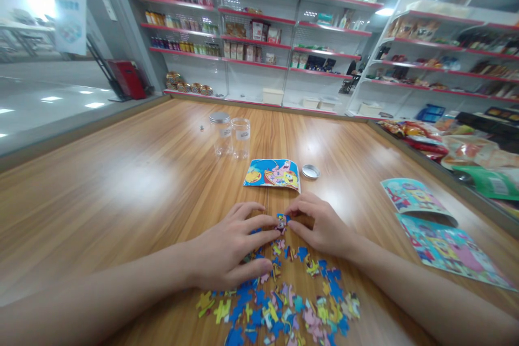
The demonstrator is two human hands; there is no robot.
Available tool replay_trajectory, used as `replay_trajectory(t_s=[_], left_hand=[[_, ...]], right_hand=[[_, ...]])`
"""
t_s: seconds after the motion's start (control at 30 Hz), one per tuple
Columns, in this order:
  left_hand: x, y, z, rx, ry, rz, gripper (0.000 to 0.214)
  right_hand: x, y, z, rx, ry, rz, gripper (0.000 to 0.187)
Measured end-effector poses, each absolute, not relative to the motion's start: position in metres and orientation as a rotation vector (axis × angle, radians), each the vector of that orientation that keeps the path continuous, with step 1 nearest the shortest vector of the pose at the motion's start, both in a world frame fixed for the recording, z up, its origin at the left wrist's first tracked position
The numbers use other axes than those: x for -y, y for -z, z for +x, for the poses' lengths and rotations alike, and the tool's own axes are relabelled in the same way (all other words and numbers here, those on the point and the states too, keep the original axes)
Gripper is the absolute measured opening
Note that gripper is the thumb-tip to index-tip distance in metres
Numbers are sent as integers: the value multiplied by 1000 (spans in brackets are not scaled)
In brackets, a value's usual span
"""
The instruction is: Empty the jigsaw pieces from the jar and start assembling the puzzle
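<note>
A heap of loose, colourful jigsaw pieces (284,303) lies on the wooden table (121,184) just in front of me. My left hand (233,246) rests over the heap's far edge, fingers stretched toward a small joined puzzle piece (282,221). My right hand (320,224) meets it from the other side, its fingertips pinched on the same piece. Both hands touch that piece between them. A cartoon picture card (272,174) lies flat just beyond the hands.
Two clear jars (230,135) stand further back, one with a metal lid, and a loose lid (310,172) lies beside the card. More cartoon sheets (441,232) lie at the right. Snack bags (466,151) line the right edge. Store shelves (259,38) fill the background.
</note>
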State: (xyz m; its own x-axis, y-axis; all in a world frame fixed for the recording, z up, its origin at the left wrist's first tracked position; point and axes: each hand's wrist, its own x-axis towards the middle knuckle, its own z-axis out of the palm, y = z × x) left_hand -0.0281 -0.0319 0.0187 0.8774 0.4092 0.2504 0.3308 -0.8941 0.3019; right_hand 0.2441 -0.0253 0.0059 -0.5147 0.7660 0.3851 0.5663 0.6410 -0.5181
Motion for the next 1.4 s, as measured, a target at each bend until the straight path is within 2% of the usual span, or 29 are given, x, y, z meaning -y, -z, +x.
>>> replay_trajectory(t_s=[1.4], left_hand=[[32, -17, -28, -561, -462, 2791, 51]], right_hand=[[23, -4, 243, 2270, -449, -1104, 9]])
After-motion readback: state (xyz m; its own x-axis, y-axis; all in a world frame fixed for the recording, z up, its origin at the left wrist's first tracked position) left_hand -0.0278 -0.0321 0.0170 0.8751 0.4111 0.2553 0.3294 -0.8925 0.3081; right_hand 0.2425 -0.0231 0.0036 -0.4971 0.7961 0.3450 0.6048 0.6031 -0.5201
